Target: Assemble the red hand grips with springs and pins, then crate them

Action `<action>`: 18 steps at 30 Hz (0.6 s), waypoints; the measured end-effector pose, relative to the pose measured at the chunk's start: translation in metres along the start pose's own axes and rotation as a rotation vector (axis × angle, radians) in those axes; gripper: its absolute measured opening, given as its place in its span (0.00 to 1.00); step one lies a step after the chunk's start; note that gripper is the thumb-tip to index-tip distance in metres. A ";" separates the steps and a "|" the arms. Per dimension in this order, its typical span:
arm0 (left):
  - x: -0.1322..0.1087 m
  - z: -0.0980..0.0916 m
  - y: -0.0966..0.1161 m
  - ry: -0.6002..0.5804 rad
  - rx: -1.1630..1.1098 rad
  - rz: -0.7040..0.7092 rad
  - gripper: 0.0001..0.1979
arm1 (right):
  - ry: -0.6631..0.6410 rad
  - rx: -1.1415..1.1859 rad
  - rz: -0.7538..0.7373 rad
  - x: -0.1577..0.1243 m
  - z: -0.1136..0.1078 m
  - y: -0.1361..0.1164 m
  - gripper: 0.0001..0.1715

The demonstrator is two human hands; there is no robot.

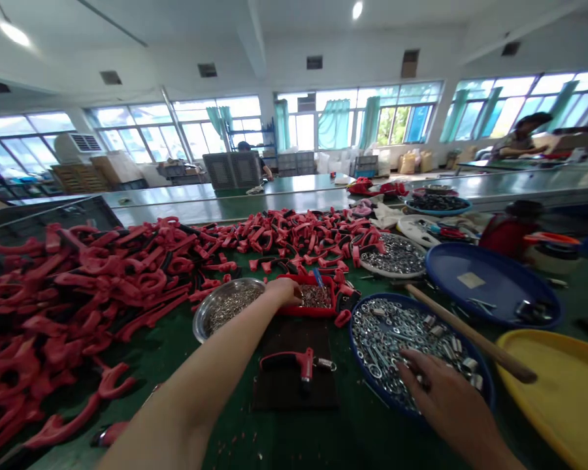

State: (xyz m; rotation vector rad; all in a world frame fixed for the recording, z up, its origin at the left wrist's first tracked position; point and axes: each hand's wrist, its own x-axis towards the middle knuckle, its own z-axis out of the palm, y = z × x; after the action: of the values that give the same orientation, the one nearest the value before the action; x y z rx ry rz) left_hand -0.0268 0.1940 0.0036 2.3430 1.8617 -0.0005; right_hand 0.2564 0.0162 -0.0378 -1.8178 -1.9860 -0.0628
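My left hand [283,292] reaches into the left part of a red tray [334,300] of small metal pieces; its fingertips are hidden among them. Over a blue tray [357,352] of bolts, nuts and springs, my right hand [434,385] has its fingertips at the metal parts, and what they touch is too small to make out. Between my arms a red and black clamp-like piece [304,367] with a spring [325,363] at its right end lies on a dark board [294,397]. A metal bowl [202,316] of small parts stands beside my left forearm.
Red handle pieces [151,267] are heaped at left and behind. A wooden-handled tool [470,331] leans across the blue tray's edge. A yellow tray [558,385], another blue tray [494,277] and a plate of metal parts [394,254] lie at right. People [519,140] sit farther back.
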 end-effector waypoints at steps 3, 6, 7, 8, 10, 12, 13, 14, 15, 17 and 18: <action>0.019 0.013 0.003 -0.023 -0.011 0.031 0.10 | 0.003 0.034 -0.027 -0.009 -0.009 0.006 0.19; 0.020 0.022 -0.004 -0.003 -0.037 0.040 0.08 | 0.049 0.018 -0.029 -0.014 -0.026 0.016 0.18; 0.019 0.023 -0.007 0.008 -0.048 0.034 0.09 | 0.100 -0.026 -0.019 -0.012 -0.033 0.020 0.18; 0.018 0.024 -0.011 0.022 -0.058 0.022 0.09 | 0.160 -0.098 0.009 -0.009 -0.041 0.026 0.18; 0.015 0.024 -0.017 0.059 -0.076 -0.012 0.11 | 0.230 -0.274 0.104 0.002 -0.056 0.040 0.19; 0.013 0.022 -0.020 0.099 -0.093 -0.051 0.12 | 0.115 -0.344 0.235 0.020 -0.066 0.057 0.20; 0.012 0.020 -0.021 0.116 -0.103 -0.067 0.12 | -0.004 -0.302 0.290 0.030 -0.068 0.066 0.19; 0.011 0.019 -0.021 0.130 -0.116 -0.078 0.13 | -0.140 -0.210 0.325 0.039 -0.068 0.074 0.18; 0.010 0.017 -0.021 0.142 -0.130 -0.086 0.13 | -0.235 -0.122 0.334 0.048 -0.066 0.082 0.17; 0.005 0.013 -0.020 0.170 -0.169 -0.087 0.14 | -0.362 0.042 0.346 0.060 -0.060 0.092 0.19; 0.000 0.011 -0.019 0.183 -0.195 -0.079 0.14 | -0.391 0.092 0.348 0.064 -0.056 0.094 0.21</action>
State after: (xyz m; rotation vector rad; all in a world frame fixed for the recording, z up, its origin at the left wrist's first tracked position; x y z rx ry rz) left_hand -0.0441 0.1969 -0.0091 2.2007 1.9354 0.3810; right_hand 0.3605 0.0702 0.0104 -2.2127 -1.8365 0.5180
